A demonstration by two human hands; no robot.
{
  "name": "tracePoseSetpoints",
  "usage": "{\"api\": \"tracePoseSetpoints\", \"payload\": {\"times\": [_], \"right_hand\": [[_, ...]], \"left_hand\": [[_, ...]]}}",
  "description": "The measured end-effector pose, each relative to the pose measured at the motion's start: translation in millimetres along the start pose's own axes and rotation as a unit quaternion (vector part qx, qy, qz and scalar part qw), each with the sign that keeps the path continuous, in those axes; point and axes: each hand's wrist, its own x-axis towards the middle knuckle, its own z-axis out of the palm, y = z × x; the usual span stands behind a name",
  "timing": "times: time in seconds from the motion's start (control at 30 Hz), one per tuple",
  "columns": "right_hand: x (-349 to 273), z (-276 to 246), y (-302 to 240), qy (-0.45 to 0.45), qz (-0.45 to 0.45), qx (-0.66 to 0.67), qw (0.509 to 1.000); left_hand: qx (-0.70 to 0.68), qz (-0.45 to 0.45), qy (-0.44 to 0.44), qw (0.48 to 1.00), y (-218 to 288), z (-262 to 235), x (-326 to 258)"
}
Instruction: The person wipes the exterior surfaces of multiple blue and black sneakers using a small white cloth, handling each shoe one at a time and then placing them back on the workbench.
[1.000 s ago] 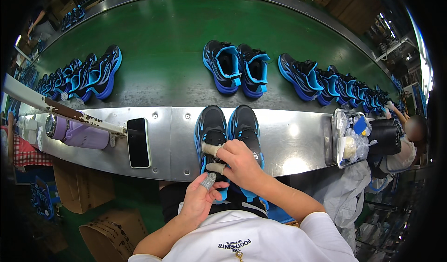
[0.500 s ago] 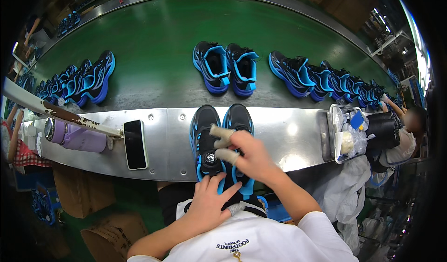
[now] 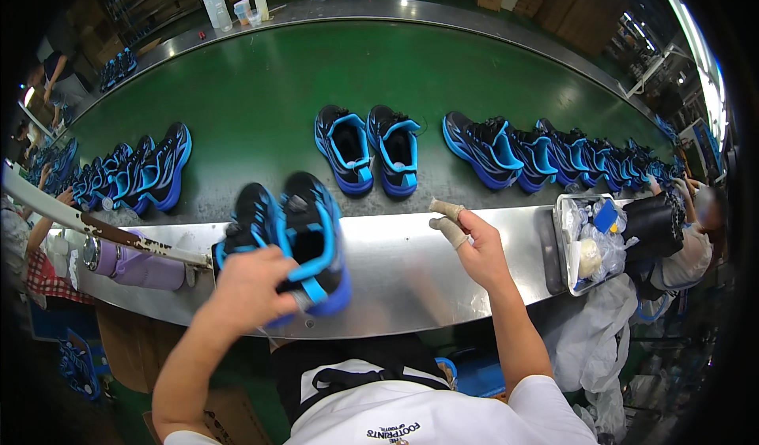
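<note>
My left hand grips a pair of black-and-blue sneakers by their heels and holds them above the steel ledge, toes pointing toward the green belt. My right hand hovers over the ledge to the right, holding nothing, its thumb and forefinger wrapped in tape and spread apart. Another pair of the same sneakers stands on the belt just beyond. More pairs line the belt at the right and at the left.
A purple bottle lies on the ledge at the left beside a worn white bar. A wire tray of plastic-wrapped bits sits on the ledge at the right. Other people work at both ends. Bottles stand at the belt's far side.
The pair that lay on the ledge under both hands is now lifted and shifted left in my left hand. My right hand has let go and moved right.
</note>
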Motion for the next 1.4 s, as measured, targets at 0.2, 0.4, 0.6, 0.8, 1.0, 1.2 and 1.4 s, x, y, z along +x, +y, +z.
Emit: {"api": "tracePoseSetpoints", "payload": {"times": [0.2,0.4,0.6,0.8,1.0,1.2,1.4], "right_hand": [[66.9,13.2,6.0,0.002,-0.08,-0.155,0.985],[119.0,38.7,29.1,-0.026,-0.155,-0.209,0.965],[82.0,33.9,-12.7,-0.093,-0.09,-0.08,0.988],[-32.6,36.8,7.8,-0.209,-0.097,-0.096,0.968],[-61.6,22.1,-15.7,-0.179,-0.092,-0.096,0.975],[-37.1,56.3,13.2,-0.064,-0.211,-0.24,0.946],[-18.1,59.1,9.3,0.003,-0.186,-0.14,0.972]], "left_hand": [[0.227,-0.021,0.293,0.928,-106.0,-15.2,83.3],[-0.055,0.032,0.203,0.977,-57.1,77.0,168.3],[-0.184,-0.037,0.11,0.976,-32.9,82.3,138.6],[-0.259,0.016,-0.07,0.963,16.3,103.3,-4.6],[-0.241,-0.067,0.113,0.962,22.2,91.2,-42.7],[-0.129,-0.016,0.184,0.974,23.1,126.2,-5.6],[-0.123,-0.002,0.194,0.973,21.8,120.3,1.3]]}}
